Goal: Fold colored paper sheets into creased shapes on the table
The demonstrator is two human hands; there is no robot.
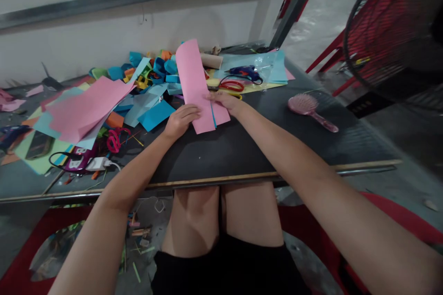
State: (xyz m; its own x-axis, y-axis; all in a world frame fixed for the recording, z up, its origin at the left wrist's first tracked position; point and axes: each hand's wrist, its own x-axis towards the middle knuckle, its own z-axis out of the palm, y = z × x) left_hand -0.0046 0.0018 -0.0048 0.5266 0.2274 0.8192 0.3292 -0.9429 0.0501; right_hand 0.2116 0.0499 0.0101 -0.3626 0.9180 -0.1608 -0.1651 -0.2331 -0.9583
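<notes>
A long sheet of pink paper [194,73] lies in front of me on the dark table, its far end curled up. A second pink piece shows under its right edge, with a thin blue strip [213,116] between them. My left hand [182,120] grips the sheet's left edge near the close end, fingers bent over it. From the right, my right hand [226,101] pinches the paper's right side; part of its grip is hidden. Just beyond that hand are red-handled scissors [231,85] and a yellow handle [236,95].
Folded coloured paper pieces [159,69] heap at the back. Loose pink sheets [92,106], a phone [39,144], a purple power strip [81,159] and pink scissors [116,140] lie left. A glue gun [245,73] and pink hairbrush [304,105] lie right. A fan [398,32] stands at far right.
</notes>
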